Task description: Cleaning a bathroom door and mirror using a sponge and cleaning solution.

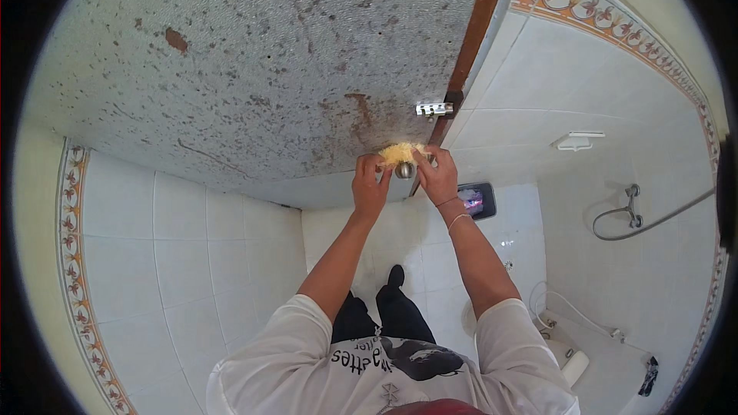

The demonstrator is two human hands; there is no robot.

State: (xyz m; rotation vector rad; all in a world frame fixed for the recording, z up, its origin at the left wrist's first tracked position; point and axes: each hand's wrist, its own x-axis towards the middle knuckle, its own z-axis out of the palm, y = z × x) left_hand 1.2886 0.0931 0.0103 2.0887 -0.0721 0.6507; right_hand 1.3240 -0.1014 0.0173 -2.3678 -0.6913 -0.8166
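A yellow scrubbing pad or cloth (398, 154) is stretched between my two hands, just above a round metal door knob (405, 170). My left hand (369, 180) pinches its left end between thumb and fingers. At the other end, my right hand (438, 176) grips it, thumb and fingertips close to the knob. The pad lies against the grey, rust-spotted door (277, 80); whether it is wrapped behind the knob is hidden. A metal slide bolt (433, 109) is fixed above, near the door's brown edge.
White tiled walls (179, 265) rise on both sides. A dark basin (488, 200) with a colourful packet stands on the floor behind my right wrist. At right are a soap dish (578, 140), a shower mixer (633, 207) with hose, and part of a toilet (573, 364).
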